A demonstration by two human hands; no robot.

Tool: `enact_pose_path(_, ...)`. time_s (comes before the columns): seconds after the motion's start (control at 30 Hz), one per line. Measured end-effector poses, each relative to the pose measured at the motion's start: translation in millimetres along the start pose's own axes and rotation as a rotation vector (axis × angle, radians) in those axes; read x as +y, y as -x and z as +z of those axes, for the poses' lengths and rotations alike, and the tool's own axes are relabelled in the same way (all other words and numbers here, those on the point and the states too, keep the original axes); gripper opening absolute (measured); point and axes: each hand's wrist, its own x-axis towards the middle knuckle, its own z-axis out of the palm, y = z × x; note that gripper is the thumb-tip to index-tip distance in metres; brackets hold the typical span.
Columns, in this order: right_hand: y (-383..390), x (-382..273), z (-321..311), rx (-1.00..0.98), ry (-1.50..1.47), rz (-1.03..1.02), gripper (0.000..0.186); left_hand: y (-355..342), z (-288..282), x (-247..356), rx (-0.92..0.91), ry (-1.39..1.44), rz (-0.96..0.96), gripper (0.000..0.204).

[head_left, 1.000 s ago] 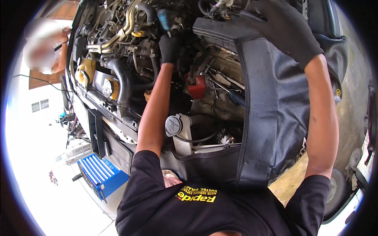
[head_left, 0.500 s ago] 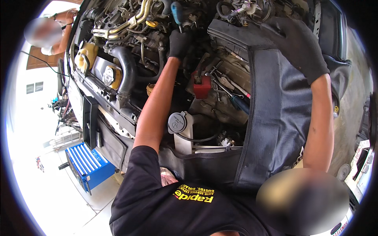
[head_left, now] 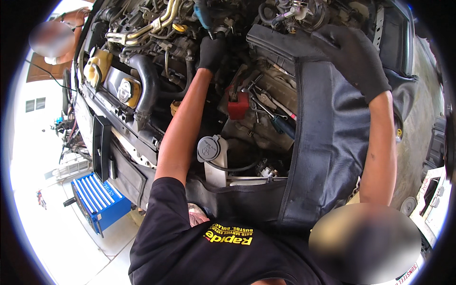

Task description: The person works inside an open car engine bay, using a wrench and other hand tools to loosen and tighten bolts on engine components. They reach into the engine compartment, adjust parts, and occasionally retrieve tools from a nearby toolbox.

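Note:
My left hand [head_left: 212, 53], in a black glove, reaches deep into the engine bay with its fingers curled. A blue-handled screwdriver [head_left: 203, 16] leans above it, its thin shaft running down to those fingers. The fingertips are partly hidden among dark engine parts. My right hand [head_left: 354, 59], gloved in black too, lies palm down with fingers outstretched, over the black fender cover [head_left: 327, 123] and beside the long black plastic box [head_left: 270, 42]. It holds nothing that I can see.
Several hand tools [head_left: 270, 102] lie in the bay beside a red terminal cover [head_left: 238, 105]. Nearer me stands a white reservoir with a grey cap [head_left: 209, 148]. A black hose [head_left: 151, 85] curves at left. A blue tool chest [head_left: 102, 202] stands on the floor; another person [head_left: 66, 40] is at far left.
The whole view has shifted slightly, moving the scene left in the picture. The screwdriver's handle leans further left above my left hand. My right hand keeps its place on the cover.

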Motion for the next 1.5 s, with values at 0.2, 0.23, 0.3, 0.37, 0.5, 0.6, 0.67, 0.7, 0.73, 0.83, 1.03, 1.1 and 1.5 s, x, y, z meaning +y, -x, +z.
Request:
enact_pose_path(0.2, 1, -3, 0, -0.053, -0.001, 0.025, 0.038, 28, 2, 43, 0.120, -0.414, 0.210, 0.030)
enact_pose_path(0.23, 1, -6, -2, -0.086, 0.001, 0.044, 0.040, 28, 1, 43, 0.121, -0.427, 0.187, 0.032)
enact_pose_path(0.3, -1, -5, -1, -0.061, -0.001, 0.014, 0.036, 27, -2, 42, 0.112, -0.338, 0.106, 0.033)
enact_pose_path(0.37, 0, -2, 1, -0.028, 0.007, 0.002, 0.034, 23, -16, 54, 0.081, -0.129, -0.001, 0.032)
enact_pose_path(0.5, 0, 7, 10, 0.055, 0.023, -0.065, 0.035, 2, -12, 8, -0.001, -0.187, 0.169, 0.026)
enact_pose_path(0.6, 0, 11, 13, 0.012, 0.040, -0.059, 0.036, 9, -1, 24, 0.134, 0.194, -0.014, 0.019)
enact_pose_path(0.67, 5, 15, 11, 0.000, 0.059, -0.036, 0.036, 36, -14, 82, 0.195, -0.198, 0.130, 0.018)
enact_pose_path(0.7, 4, 10, 10, 0.020, 0.055, -0.052, 0.036, 36, -12, 70, 0.232, -0.292, 0.176, 0.018)
enact_pose_path(0.73, 4, 5, 8, 0.039, 0.053, -0.064, 0.037, 31, 0, 48, 0.265, -0.382, 0.225, 0.018)
enact_pose_path(0.83, -2, -25, -15, -0.160, -0.010, 0.071, 0.036, 29, -5, 47, 0.178, -0.375, 0.141, 0.034)
enact_pose_path(1.03, 1, -19, -10, -0.054, 0.052, 0.042, 0.036, 2, -12, 17, -0.013, -0.347, 0.255, 0.039)
enact_pose_path(1.1, 1, -16, -10, -0.085, 0.024, 0.027, 0.037, 13, -13, 36, 0.033, -0.163, 0.096, 0.034)
enact_pose_path(1.5, -1, -21, -11, -0.102, -0.001, 0.032, 0.038, 4, -3, 1, 0.064, -0.034, 0.163, 0.027)
